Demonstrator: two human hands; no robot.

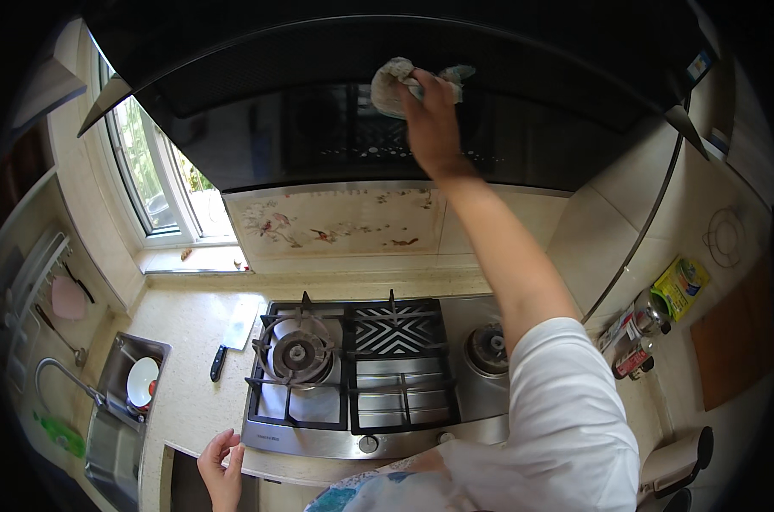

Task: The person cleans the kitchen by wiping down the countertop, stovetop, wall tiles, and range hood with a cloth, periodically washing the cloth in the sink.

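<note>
My right hand (433,121) is raised to the black glossy range hood (233,147), fingers closed on a crumpled pale cloth (390,86) that lies against the hood's front panel. Down at the counter's front edge, beside the lower left corner of the gas stove (310,441), is my left hand (222,464), with its fingers loosely curled and nothing seen in them. The stove has black pan supports over its left burner (297,351) and middle part. My right arm partly hides the right burner (489,345).
A cleaver (236,333) lies on the counter left of the stove. Further left, a white bowl (143,381) sits in the steel sink (115,448). Bottles (633,358) and a yellow-green packet (681,287) stand at right, near a brown board (732,339). An open window (163,160) is at upper left.
</note>
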